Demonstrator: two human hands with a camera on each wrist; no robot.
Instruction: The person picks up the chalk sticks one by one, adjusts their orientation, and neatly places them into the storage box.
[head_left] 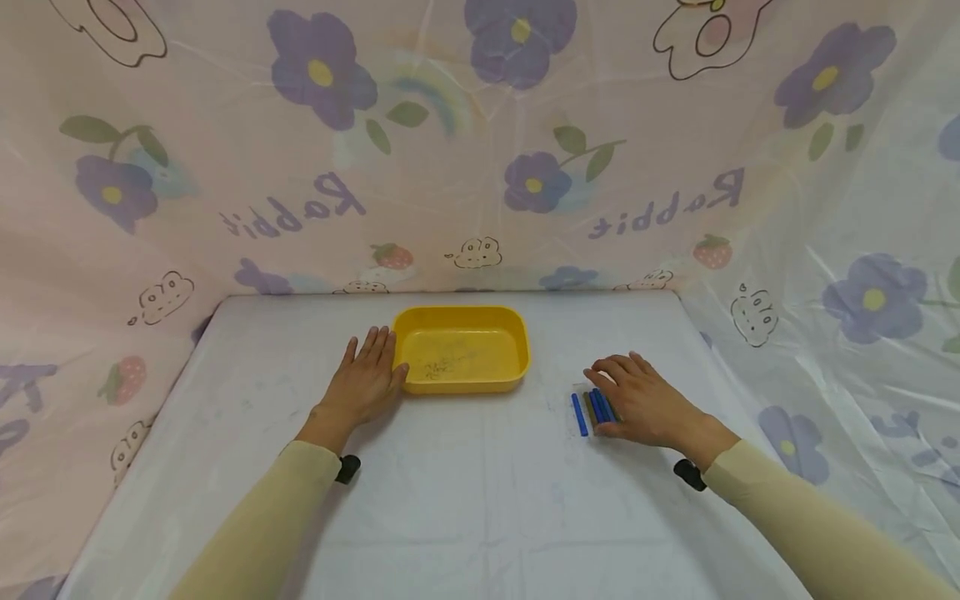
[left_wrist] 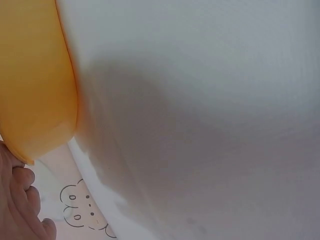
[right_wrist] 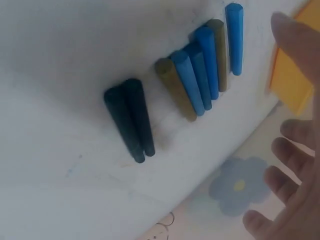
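A yellow tray (head_left: 465, 387) sits mid-table with nothing in it. My left hand (head_left: 365, 382) lies flat on the table at its left side, thumb against the tray's front corner; the left wrist view shows the tray wall (left_wrist: 35, 85) and my fingertips (left_wrist: 20, 200) beside it. To the right lie several short sticks (head_left: 588, 410) side by side: blue sticks (right_wrist: 197, 75), olive ones (right_wrist: 175, 90) and two black ones (right_wrist: 131, 120). My right hand (head_left: 637, 400) hovers over them with fingers (right_wrist: 295, 47) spread, gripping none; it hides part of the row in the head view.
The white table (head_left: 480, 500) is walled on three sides by a pink flowered sheet (head_left: 480, 150). A corner of the yellow tray (right_wrist: 290, 75) shows beyond the sticks in the right wrist view. Black wrist mounts (head_left: 347, 468) sit on both sleeves.
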